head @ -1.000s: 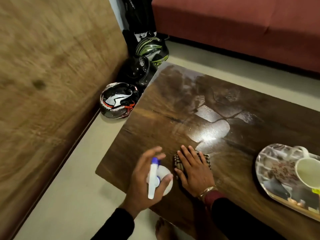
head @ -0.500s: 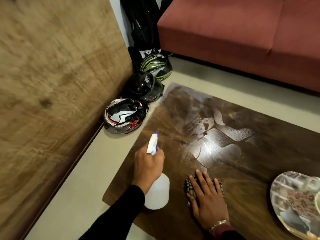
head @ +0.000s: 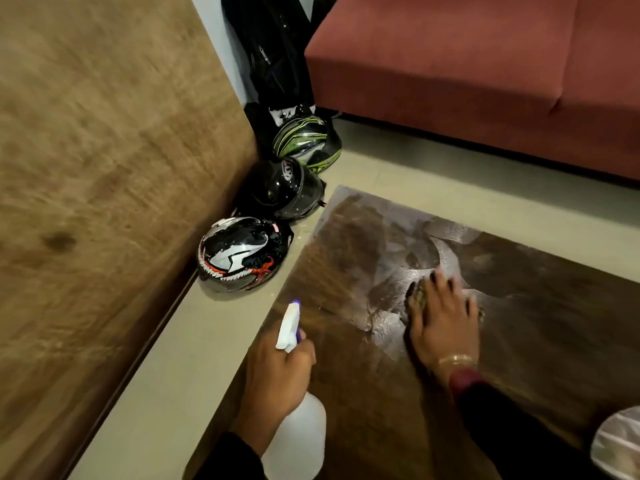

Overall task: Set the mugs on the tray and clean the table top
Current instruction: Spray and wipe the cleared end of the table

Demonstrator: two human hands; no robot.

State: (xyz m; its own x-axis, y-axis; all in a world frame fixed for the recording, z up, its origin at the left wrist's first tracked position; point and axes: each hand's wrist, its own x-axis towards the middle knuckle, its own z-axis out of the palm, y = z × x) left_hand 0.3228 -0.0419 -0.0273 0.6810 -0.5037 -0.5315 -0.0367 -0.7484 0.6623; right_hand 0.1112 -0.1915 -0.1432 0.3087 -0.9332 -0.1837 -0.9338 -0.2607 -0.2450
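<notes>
Since a moment ago, the right hand (head: 440, 323) has pushed the checked cloth (head: 417, 295) farther up the table top (head: 554, 327), toward 12 o'clock, into the shiny wet patch (head: 446, 254). Its fingers lie flat and spread on the cloth, pressing it down so it rubs the wood. They look blurry, so the hand seems to be moving fast.

The left hand (head: 277, 372) holds the white spray bottle (head: 298, 441) at about 7 o'clock. Its fingers are curled round the neck, and the nozzle points up toward 12 o'clock, ready to wet more of the table, I think.

A bit of the tray (head: 620, 445) peeks in at 4 o'clock, kept off to the side so the wiping has room. No mugs can be seen.

Three helmets sit on the floor at 10 o'clock: a black and white helmet (head: 239, 252), a black helmet (head: 284, 188) and a green helmet (head: 304, 140). A red sofa (head: 485, 74) is at 1 o'clock.
</notes>
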